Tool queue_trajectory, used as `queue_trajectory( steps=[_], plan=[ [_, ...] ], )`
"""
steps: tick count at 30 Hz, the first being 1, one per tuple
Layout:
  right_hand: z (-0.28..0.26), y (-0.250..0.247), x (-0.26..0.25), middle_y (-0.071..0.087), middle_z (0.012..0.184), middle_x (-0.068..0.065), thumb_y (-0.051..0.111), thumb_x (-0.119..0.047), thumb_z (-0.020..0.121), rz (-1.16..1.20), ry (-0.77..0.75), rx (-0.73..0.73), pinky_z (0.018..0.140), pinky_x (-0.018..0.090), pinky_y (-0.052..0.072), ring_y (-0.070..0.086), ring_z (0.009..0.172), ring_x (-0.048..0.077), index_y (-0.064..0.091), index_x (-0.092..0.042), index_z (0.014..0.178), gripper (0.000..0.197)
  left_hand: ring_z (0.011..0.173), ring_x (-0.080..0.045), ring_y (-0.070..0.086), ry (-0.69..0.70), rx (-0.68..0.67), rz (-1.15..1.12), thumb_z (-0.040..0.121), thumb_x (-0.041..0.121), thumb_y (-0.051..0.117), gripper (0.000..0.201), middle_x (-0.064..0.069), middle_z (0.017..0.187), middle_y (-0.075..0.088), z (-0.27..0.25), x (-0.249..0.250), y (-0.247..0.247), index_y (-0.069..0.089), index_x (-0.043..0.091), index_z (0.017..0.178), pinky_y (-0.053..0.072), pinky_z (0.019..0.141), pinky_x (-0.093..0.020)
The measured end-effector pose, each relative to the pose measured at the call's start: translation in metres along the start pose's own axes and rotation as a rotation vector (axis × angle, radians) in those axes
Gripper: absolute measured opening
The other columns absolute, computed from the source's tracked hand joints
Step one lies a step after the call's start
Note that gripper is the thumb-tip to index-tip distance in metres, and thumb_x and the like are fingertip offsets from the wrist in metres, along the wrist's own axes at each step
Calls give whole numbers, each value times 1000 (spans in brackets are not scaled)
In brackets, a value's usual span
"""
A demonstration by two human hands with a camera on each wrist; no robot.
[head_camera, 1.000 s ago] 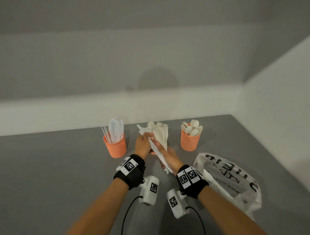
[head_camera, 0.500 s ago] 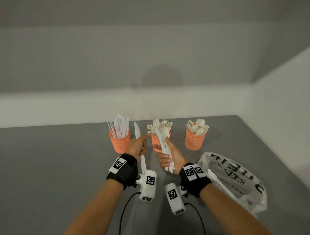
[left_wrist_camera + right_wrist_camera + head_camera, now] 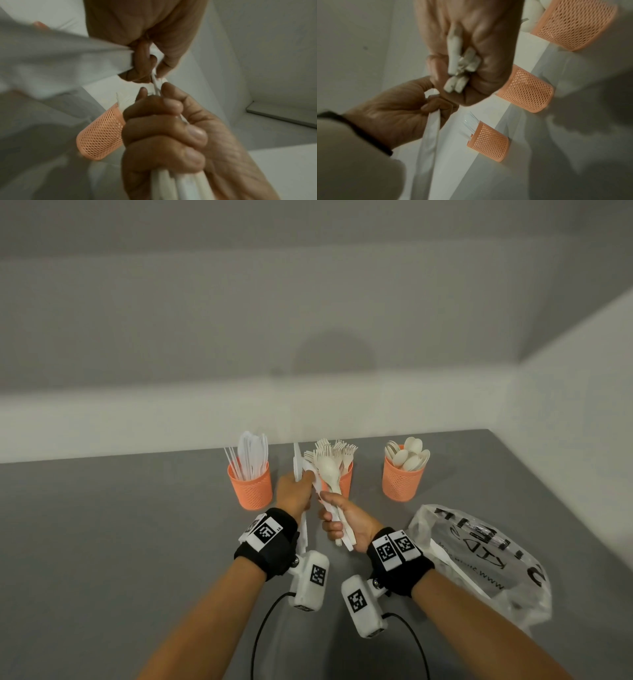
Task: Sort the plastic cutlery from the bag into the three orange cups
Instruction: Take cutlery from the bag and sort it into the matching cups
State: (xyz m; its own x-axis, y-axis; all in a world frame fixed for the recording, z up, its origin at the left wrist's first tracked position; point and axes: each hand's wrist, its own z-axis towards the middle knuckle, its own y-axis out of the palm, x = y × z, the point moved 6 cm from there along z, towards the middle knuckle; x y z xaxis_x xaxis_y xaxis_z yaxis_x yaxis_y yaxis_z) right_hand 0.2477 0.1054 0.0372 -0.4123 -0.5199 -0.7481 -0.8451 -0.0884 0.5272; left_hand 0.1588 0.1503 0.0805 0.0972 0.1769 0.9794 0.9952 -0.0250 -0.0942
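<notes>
Three orange mesh cups stand in a row: the left cup [image 3: 250,489] holds white knives, the middle cup [image 3: 345,481] forks, the right cup [image 3: 403,483] spoons. My left hand [image 3: 298,486] pinches one white knife [image 3: 296,463] upright, between the left and middle cups. My right hand [image 3: 331,517] grips a bundle of cutlery [image 3: 329,474] by the handles, a spoon bowl on top, in front of the middle cup. The left fingertips reach to the bundle. In the right wrist view the handle ends [image 3: 458,70] stick out of my right fist, and the left hand [image 3: 393,116] holds the knife [image 3: 429,136].
The clear plastic bag [image 3: 479,563] with black lettering lies crumpled on the grey table [image 3: 120,525] to my right, some white cutlery showing inside. A white wall runs behind the cups and along the table's right side.
The left hand drew one knife out of the bundle and away to the left; now it has come back right, so its fingertips meet the bundle again. The right hand keeps hold of the bundle.
</notes>
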Motion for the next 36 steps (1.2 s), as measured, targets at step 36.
queue_trajectory(
  steps=[36],
  plan=[
    [19,-36,-38,28,49,-5,42,-18,96,-281,-94,202,32,16,21,21,33,4,53,-16,100,12,41,-13,49,338,393,8,92,25,56,42,-11,53,47,135,23,-113,42,8,56,42,46,-15]
  ],
)
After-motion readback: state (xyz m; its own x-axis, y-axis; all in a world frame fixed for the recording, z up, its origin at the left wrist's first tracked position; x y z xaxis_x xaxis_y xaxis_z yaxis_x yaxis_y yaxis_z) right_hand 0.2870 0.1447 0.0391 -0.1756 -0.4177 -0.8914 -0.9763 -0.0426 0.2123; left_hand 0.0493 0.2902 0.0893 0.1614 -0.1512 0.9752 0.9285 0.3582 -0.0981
